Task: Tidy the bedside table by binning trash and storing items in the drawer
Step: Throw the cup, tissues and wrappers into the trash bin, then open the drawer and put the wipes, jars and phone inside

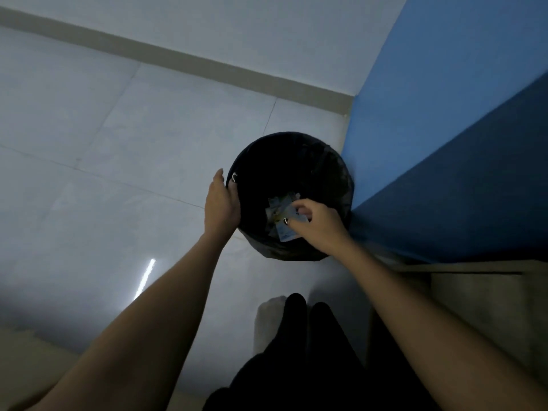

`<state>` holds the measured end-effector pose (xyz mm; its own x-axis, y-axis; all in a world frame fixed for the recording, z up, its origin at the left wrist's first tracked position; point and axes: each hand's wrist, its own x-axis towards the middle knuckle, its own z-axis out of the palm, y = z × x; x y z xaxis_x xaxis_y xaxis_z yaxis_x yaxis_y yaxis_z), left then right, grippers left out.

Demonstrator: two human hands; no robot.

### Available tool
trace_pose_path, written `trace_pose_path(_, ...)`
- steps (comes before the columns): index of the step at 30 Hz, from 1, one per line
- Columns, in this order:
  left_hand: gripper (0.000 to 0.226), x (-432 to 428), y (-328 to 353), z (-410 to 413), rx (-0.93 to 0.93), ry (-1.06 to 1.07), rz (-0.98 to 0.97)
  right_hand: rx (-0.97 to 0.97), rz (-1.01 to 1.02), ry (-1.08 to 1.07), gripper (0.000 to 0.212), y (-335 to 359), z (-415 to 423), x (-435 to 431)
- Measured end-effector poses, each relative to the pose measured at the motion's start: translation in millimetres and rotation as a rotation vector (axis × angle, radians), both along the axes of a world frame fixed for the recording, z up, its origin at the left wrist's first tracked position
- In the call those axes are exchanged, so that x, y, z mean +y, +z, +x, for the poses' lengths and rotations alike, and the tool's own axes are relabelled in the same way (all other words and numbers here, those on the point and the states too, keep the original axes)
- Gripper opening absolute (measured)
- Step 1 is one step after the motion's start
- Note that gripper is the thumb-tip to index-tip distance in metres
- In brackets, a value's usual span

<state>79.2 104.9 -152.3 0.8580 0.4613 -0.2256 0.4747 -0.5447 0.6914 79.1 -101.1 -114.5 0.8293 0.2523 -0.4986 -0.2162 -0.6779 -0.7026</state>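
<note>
You steadied the bin [292, 170] with your left hand [221, 203] cupped on its rim, while over its mouth your right hand [315, 225] pinched the wrappers [280, 213], which looked light, crinkly and best nipped at an edge.

Floor: large glossy pale grey tiles [89, 161], thin grout lines
Skirting: beige strip [166, 56] along the white wall [252, 34]
Right side: blue panel [444, 120], lighter above, darker below
Lower right: beige furniture edge [474, 280]
Light: dim, one bright streak reflected [145, 277]
</note>
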Motion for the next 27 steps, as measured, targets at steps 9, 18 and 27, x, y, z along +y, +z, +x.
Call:
trace_pose_path(9, 0.051, -20, 112, -52, -0.091, -0.083, 0.023, -0.092, -0.042, -0.104, 0.048, 121, -103, -56)
trace_pose_path(18, 0.048, -111, 226, -170, -0.324, -0.334, -0.011, -0.385, -0.186, -0.463, 0.037, 199, -275, -151)
trace_pose_path(27, 0.047, -203, 269, -262, -0.28, -0.627, -0.046, -0.507, -0.355, -0.748, 0.019, 218, -411, -252)
